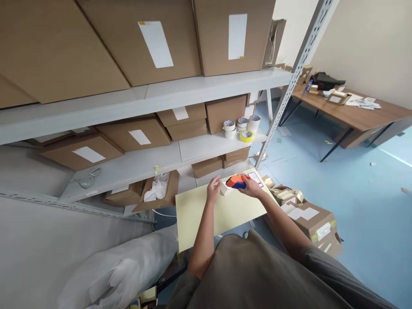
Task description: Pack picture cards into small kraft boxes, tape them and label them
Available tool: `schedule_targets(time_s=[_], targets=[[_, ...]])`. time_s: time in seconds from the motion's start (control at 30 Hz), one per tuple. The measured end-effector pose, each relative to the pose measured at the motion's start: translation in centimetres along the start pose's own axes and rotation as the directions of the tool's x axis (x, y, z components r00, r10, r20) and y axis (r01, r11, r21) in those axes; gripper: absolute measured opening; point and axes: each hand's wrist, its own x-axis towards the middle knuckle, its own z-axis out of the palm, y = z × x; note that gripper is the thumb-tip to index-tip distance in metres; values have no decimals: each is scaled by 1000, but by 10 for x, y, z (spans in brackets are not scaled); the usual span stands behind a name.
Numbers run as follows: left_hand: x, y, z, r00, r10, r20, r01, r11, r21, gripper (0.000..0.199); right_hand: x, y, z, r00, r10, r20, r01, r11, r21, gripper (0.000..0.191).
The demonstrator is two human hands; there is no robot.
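In my right hand (252, 187) is an orange and blue tool (237, 181), held above a pale yellow board (193, 214). A small white box (225, 189) sits between my two hands, just left of the tool. My left hand (213, 190) is at the left side of that box with its fingers bent around its edge; the fingertips are small in view. Beyond my right hand, a flat item with a pink and white face (255, 179) lies at the board's far right corner.
Metal shelving (212, 89) with cardboard boxes (167, 47) rises in front. Tape rolls (246, 136) stand on its middle shelf. Opened cartons (313, 219) lie on the floor at right, a wrapped bundle (128, 266) at lower left. A wooden table (363, 116) stands further back.
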Motion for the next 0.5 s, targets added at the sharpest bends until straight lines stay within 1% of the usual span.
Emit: schedule_targets(time_s=[0.07, 0.17, 0.23, 0.27, 0.33, 0.4, 0.43, 0.5], targets=[[5, 24, -15, 993, 38, 113, -34, 999, -34, 47, 0, -23, -15, 1000, -6, 3, 6, 1000, -4, 53], [5, 50, -34, 954, 66, 293, -42, 995, -86, 51, 0, -49, -30, 999, -47, 18, 47, 999, 11, 55], [0, 62, -44, 937, 72, 342, -40, 994, -100, 50, 0, -61, -36, 997, -73, 19, 73, 997, 19, 57], [-3, 66, -48, 938, 77, 338, -47, 994, -95, 46, 0, -65, -38, 996, -82, 20, 81, 996, 24, 59], [-11, 74, -53, 958, 105, 268, -92, 994, -63, 37, 0, -75, -41, 995, -93, 28, 92, 995, 41, 62], [-22, 80, -57, 977, 165, 135, -166, 986, -8, 30, 2, -85, -43, 994, -97, 45, 94, 993, 70, 64], [-27, 83, -58, 977, 203, 62, -206, 978, 29, 27, 3, -91, -44, 994, -98, 52, 93, 992, 84, 64], [-38, 89, -61, 958, 280, -56, -272, 955, 116, 22, 6, -103, -46, 993, -97, 65, 90, 991, 102, 62]])
